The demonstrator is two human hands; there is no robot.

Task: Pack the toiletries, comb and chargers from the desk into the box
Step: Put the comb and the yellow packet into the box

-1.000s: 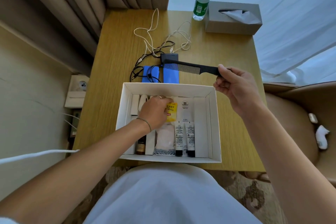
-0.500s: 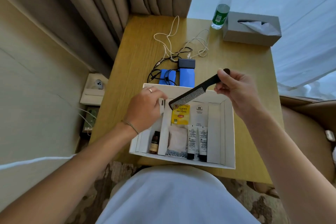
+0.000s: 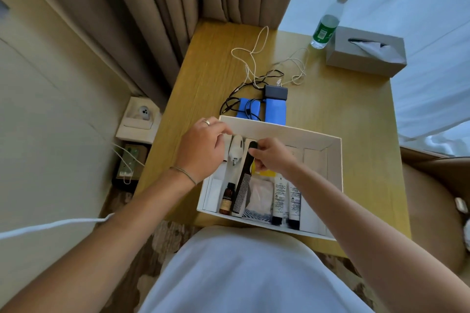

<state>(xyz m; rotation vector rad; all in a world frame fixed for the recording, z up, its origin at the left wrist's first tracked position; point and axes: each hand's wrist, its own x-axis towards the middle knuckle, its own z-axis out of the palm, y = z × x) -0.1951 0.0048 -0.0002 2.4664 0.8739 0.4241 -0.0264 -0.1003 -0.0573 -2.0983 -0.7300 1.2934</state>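
The white box (image 3: 333,160) stands at the desk's near edge. Inside it, the black comb (image 3: 243,185) lies lengthwise with its teeth toward me, and my right hand (image 3: 270,157) pinches its handle end. My left hand (image 3: 201,150) reaches into the box's far left corner beside a white tube (image 3: 236,148); what its fingertips hold is hidden. A small brown bottle (image 3: 227,198), a white pouch (image 3: 259,198), a yellow sachet (image 3: 267,173) and two white tubes (image 3: 286,201) also lie in the box. Behind the box sit two blue power banks (image 3: 275,110), a black charger (image 3: 276,91) and tangled white and black cables (image 3: 256,68).
A green-labelled water bottle (image 3: 326,25) and a grey tissue box (image 3: 366,53) stand at the desk's (image 3: 356,109) far right. Curtains hang behind. A wall socket plate (image 3: 140,119) sits left of the desk, and a brown chair (image 3: 432,185) is on the right.
My right hand has brought the comb down from above the box and laid it lengthwise inside. My left hand has shifted to the box's far left corner.
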